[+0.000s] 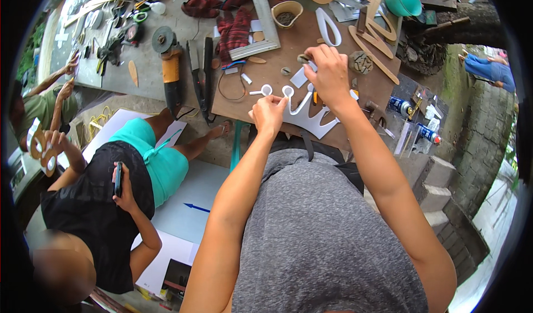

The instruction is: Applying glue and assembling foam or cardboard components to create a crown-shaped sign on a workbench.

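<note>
A white crown-shaped cutout (312, 125) with small round rings at its points lies along the near edge of the brown work board. My left hand (268, 114) is closed in a pinch at the crown's left side, just below two of the rings. Above the crown, my right hand (330, 75) has its thumb and fingers curled together. A small round grey-brown piece (303, 59) shows at those fingertips, with something white beside it; what exactly they grip is unclear. Near the right hand lie a white rectangular strip (299, 79) and a round, patchy brown lump (361, 62).
An orange angle grinder (169, 63), a metal square (265, 24), red-black gloves (233, 35) and a tan cup (287, 14) surround the board (239, 99). Spray cans (401, 106) lie to the right. On the left, a person (105, 202) holds a phone (118, 180) and a wooden cutout.
</note>
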The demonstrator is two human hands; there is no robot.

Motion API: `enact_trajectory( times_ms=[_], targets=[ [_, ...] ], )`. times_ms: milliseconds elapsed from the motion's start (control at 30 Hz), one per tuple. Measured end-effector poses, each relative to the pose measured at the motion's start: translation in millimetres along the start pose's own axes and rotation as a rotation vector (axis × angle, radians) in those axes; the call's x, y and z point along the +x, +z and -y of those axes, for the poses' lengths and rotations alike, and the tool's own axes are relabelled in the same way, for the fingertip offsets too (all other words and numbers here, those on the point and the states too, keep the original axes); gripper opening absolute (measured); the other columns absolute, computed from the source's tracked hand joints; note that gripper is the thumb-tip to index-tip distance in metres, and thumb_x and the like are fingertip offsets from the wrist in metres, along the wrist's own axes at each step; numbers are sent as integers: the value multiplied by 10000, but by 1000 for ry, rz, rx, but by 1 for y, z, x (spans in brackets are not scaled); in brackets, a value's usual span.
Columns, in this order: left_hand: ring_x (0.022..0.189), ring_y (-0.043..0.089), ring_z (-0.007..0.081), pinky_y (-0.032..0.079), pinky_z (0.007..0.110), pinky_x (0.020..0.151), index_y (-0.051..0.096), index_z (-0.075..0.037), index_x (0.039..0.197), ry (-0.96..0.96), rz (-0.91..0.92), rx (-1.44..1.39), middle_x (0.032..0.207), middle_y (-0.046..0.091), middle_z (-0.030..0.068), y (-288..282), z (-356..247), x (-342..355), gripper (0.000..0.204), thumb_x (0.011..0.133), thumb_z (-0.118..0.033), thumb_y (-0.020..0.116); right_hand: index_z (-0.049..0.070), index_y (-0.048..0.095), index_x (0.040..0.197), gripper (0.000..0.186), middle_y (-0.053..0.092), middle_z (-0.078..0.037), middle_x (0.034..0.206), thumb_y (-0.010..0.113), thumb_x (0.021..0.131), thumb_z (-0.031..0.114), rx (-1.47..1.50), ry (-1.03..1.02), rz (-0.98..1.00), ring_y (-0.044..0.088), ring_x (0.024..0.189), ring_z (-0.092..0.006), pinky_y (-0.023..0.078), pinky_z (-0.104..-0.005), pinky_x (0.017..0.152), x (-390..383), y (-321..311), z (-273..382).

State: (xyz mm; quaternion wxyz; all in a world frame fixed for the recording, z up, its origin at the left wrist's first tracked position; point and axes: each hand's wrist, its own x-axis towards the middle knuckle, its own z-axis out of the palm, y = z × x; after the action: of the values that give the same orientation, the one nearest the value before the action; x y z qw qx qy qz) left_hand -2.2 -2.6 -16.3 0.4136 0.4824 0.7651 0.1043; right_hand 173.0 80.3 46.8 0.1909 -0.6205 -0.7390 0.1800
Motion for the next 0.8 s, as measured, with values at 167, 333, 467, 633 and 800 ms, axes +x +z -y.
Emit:
enact_trajectory(
  times_ms=[167, 333, 467, 633, 800],
  targets=[
    [732, 729, 241, 548, 400, 760, 812, -89, 924, -11, -5, 23, 782, 758, 82, 0, 1, -1, 352, 827, -427, 802, 140, 680, 1062, 306, 650, -22, 1035, 789, 779, 181, -71, 98, -13, 594, 1050, -238, 408, -422, 900, 10, 45, -23],
    [705, 712, 222, 549, 390, 738, 803, -53, 935, -31, -4, 21, 756, 739, 93, -3, -1, -1, 369, 826, -405, 822, 139, 677, 1076, 309, 653, -24, 1048, 786, 791, 188, -42, 138, -27, 593, 1055, -240, 411, -424, 906, 12, 66, -33],
    [679, 710, 249, 536, 405, 721, 800, -53, 891, -85, 15, -3, 731, 741, 88, -5, -6, -1, 347, 822, -392, 825, 116, 660, 1120, 308, 673, -46, 1064, 748, 827, 156, 27, 154, -50, 593, 1054, -267, 422, -432, 909, 3, 70, -34],
    [602, 653, 208, 530, 386, 674, 794, -38, 891, -74, 17, -19, 640, 675, 62, -2, 0, 2, 331, 820, -358, 837, 23, 618, 1104, 231, 693, -234, 976, 638, 884, 91, 361, 586, 103, 662, 956, -419, 501, -525, 851, -43, 67, -8],
    [594, 554, 97, 477, 302, 582, 789, 6, 923, -60, 40, -67, 648, 638, 28, -4, -3, 2, 314, 837, -292, 839, -32, 607, 1103, 268, 711, -304, 926, 627, 869, 96, 440, 667, 278, 693, 948, -467, 530, -532, 859, -56, 73, -6]
  ],
)
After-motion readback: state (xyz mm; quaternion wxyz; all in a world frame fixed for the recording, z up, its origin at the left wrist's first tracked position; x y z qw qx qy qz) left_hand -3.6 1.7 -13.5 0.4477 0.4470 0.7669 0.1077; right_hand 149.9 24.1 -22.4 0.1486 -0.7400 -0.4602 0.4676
